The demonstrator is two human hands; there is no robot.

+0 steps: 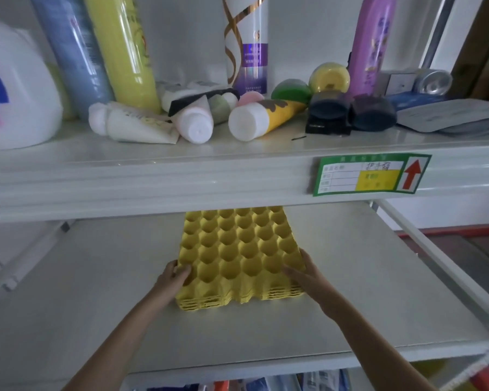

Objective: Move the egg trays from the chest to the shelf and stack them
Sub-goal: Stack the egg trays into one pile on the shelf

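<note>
A stack of several yellow egg trays [237,249] rests on the white middle shelf [96,277], its far end hidden under the shelf board above. My left hand [174,277] grips the stack's near left corner, thumb pressed into a cup of the top tray. My right hand [301,273] holds the near right corner, fingers on the top tray's rim. The near edge of the stack shows the layered tray rims. The chest is out of sight.
The upper shelf [181,170] carries tall bottles [124,49], lying tubes [192,119], dark caps [350,111] and a white jug [14,88]. A green price label [370,174] hangs on its front edge. Packets show on a lower shelf [266,383].
</note>
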